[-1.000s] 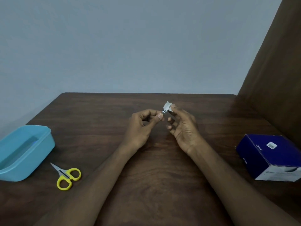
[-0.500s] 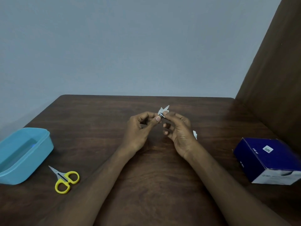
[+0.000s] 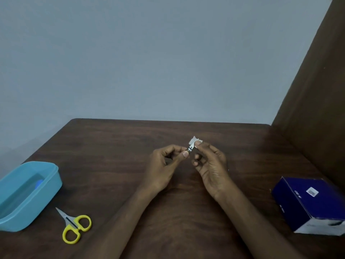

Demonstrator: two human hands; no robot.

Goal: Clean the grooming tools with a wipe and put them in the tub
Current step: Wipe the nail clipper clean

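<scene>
Above the middle of the table my left hand [image 3: 164,165] pinches a small metal grooming tool [image 3: 189,148], most of it hidden by my fingers. My right hand [image 3: 211,165] pinches a small white wipe [image 3: 195,141] against the tool's far end. A light blue tub [image 3: 28,195] stands at the table's left edge with a blue item [image 3: 39,183] inside. Small scissors with yellow handles [image 3: 74,226] lie on the table just right of the tub, blades pointing to the tub.
A dark blue box [image 3: 311,202] lies at the right near the brown side panel [image 3: 317,109]. The dark wooden table [image 3: 121,146] ends at a grey wall behind.
Both hands stayed together at the table's middle, and the wipe shifted slightly along the tool between my right fingers. The view tilted a little. Tub, scissors and box have not moved.
</scene>
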